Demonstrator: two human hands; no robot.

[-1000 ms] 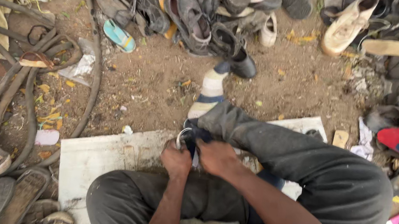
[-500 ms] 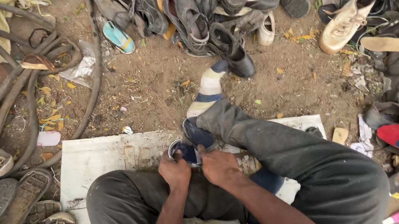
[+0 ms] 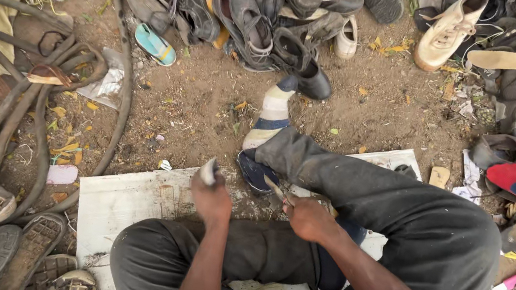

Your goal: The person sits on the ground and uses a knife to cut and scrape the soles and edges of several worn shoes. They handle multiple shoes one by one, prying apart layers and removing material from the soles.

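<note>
Sitting on a worn white board [image 3: 127,200], left hand [image 3: 212,196] fisted around some small pale object [image 3: 207,171], right hand [image 3: 308,217] gripping a thin metal blade [image 3: 274,188] beside the dark blue shoe [image 3: 256,171].

The person sits with both legs in view, the right leg stretched forward and the left knee bent in front of the body. The left hand [image 3: 211,196] is raised above the left knee, closed into a fist around something small and pale, with the forearm running straight up from the bottom edge. The right hand [image 3: 308,217] sits just beside it, apart from it, fingers curled around a thin blade-like tool, its forearm angling in from the lower right.
</note>
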